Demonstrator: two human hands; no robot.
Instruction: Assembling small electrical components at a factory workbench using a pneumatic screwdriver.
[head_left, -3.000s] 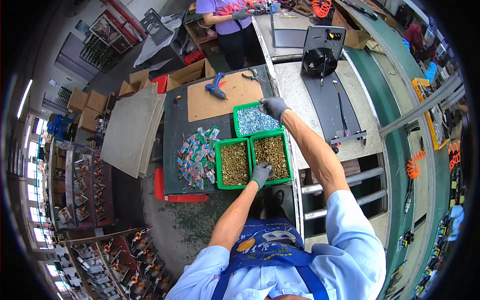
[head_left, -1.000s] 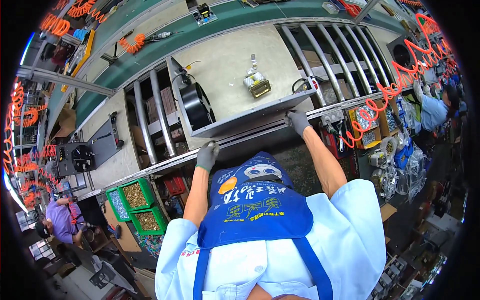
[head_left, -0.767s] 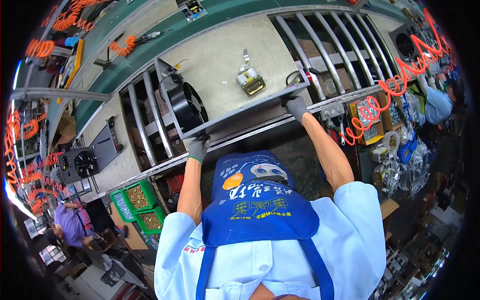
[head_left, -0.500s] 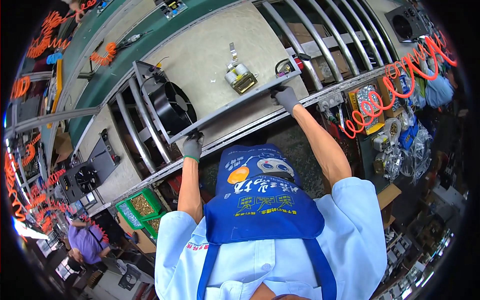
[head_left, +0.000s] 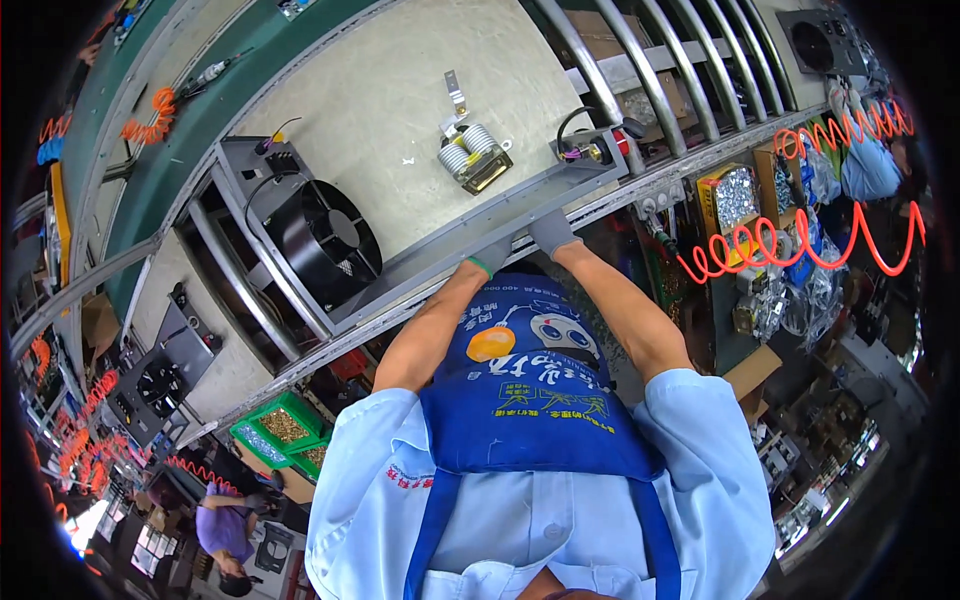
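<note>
A long grey metal chassis lies along the near edge of the bench. At its left end sits a round black fan; its right end carries a small part with wires. My left hand, in a grey glove with a green cuff, is at the chassis's near edge. Close beside it is my right hand, also grey-gloved and at that edge. The fingers of both hands are mostly hidden. Beyond the chassis stands a transformer with two pale coils, a metal bracket behind it.
Steel rollers flank the pale bench board on both sides. A coiled red air hose hangs at right. Green bins of small hardware stand at lower left. Another fan panel lies farther left; a person is beyond.
My hands have come from wide apart to close together at the middle of the chassis's near edge. The chassis now shows more of its inner face. The view has shifted slightly.
</note>
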